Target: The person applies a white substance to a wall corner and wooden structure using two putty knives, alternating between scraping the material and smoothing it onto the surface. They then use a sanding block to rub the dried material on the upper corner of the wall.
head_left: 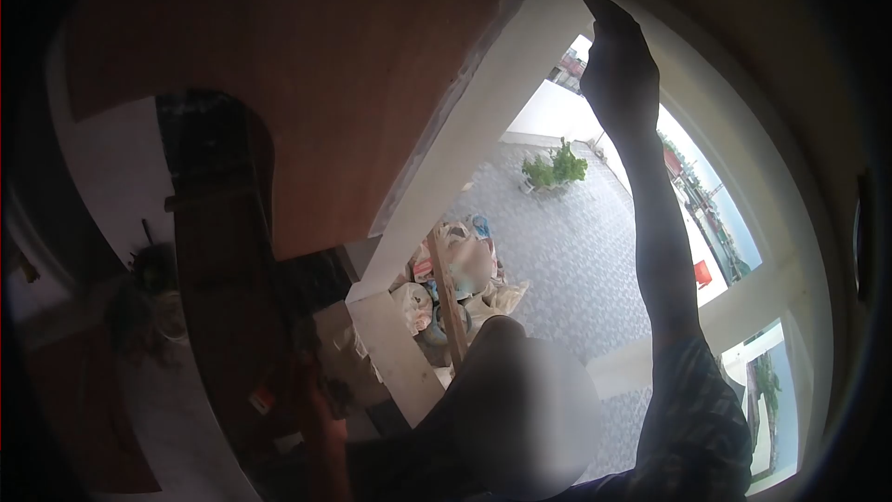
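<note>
Right hand (pixel 618 65) raised, fingertips pressed against white beam (pixel 483 121) top corner; grip state unclear.

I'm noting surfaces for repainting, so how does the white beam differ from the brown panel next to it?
The white beam is a narrow strip slanting from upper right down to the middle; the brown panel is broad. The beam catches daylight; the panel sits in shade. A person's raised hand touches the beam's upper end, not the panel's face. They share one long edge.
</note>
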